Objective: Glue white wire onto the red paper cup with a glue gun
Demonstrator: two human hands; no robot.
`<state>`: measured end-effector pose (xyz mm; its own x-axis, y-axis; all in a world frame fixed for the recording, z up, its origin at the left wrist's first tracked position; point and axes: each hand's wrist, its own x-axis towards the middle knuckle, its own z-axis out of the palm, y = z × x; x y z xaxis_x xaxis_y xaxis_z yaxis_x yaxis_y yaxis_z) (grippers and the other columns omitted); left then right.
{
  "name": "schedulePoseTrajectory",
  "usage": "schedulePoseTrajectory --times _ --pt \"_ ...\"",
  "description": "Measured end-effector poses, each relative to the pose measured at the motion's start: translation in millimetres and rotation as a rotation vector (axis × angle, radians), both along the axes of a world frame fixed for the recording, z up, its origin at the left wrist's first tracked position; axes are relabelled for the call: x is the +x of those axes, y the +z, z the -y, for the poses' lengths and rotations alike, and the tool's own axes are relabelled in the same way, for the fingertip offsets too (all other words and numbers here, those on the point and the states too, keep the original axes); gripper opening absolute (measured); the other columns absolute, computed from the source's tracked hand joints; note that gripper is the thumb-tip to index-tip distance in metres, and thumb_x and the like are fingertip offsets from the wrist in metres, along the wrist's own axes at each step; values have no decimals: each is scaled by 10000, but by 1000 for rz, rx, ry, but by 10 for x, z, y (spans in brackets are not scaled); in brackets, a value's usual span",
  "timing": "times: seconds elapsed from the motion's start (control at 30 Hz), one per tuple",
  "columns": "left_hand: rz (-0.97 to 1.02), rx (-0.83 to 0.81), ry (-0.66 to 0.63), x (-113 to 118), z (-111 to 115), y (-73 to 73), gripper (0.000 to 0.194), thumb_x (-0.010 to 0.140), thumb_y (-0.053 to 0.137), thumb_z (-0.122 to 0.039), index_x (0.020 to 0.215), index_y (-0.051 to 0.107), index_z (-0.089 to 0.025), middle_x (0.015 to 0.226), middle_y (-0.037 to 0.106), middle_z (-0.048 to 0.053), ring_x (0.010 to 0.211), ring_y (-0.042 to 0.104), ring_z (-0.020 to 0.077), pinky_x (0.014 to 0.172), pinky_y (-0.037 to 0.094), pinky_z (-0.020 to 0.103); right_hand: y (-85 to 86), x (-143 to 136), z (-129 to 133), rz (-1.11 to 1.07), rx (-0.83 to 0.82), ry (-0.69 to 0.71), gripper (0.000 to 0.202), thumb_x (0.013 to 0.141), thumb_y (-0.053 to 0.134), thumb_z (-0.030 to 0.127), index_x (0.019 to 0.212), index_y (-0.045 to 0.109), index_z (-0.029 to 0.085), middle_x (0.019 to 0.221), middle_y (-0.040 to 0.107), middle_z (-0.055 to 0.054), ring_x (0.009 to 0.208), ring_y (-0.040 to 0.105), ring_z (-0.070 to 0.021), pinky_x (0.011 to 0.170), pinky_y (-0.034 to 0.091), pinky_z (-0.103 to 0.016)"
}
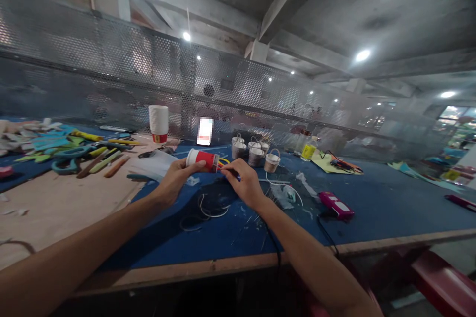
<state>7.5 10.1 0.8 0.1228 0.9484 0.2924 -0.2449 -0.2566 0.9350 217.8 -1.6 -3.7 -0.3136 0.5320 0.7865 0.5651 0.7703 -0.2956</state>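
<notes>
My left hand [180, 174] is wrapped round a red and white paper cup [204, 158], which lies on its side above the blue table mat. The cup's white end points left, and its red part faces my right hand. My right hand [243, 181] is closed in a pinch close to the cup's right end. Thin yellow and red strands [223, 161] show between the cup and these fingers. What the fingertips pinch is too small to make out. Below the hands, a loop of pale cord [213, 214] lies on the mat.
A stack of paper cups [158, 121] and a lit phone [205, 132] stand at the back. Several small handled buckets [256, 153] sit right of them. Scissors [70, 161] and tools lie left. A magenta box [336, 205] and a yellow-labelled bottle [308, 149] are on the right.
</notes>
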Motion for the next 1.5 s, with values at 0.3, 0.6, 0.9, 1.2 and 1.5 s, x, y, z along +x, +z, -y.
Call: schedulePoseTrajectory --times 0.3,0.6,0.9,1.2,1.5 --pt "-98 61 -14 14 7 -5 213 748 782 -340 861 772 -160 806 777 58 744 672 204 752 494 304 33 -2 54 -10 -33 -47 244 975 536 394 1022 710 228 941 654 -58 889 629 -177 802 490 -284" --pt "-236 83 -69 69 105 15 179 742 782 -358 764 773 -180 752 769 38 682 652 198 708 479 293 101 10 84 -158 -69 -16 231 948 576 424 956 711 236 890 633 -44 824 615 -171 795 505 -300" --pt "-211 36 -116 54 110 0 203 724 798 -371 796 785 -181 765 772 60 676 648 207 684 485 297 106 3 56 -224 -104 -11 160 907 642 373 874 682 222 848 616 -24 734 602 -145 727 514 -290" --pt "-196 37 -137 46 85 -3 204 716 802 -370 783 784 -179 775 779 71 684 667 213 707 499 306 125 13 31 -267 -143 2 135 878 671 350 847 668 219 830 629 -17 733 604 -146 726 524 -291" --pt "-207 63 -139 25 60 -17 184 733 790 -363 787 781 -188 787 779 59 692 659 204 703 484 290 141 45 3 -264 -177 18 139 878 665 347 853 674 211 828 634 -12 747 605 -145 729 510 -281"
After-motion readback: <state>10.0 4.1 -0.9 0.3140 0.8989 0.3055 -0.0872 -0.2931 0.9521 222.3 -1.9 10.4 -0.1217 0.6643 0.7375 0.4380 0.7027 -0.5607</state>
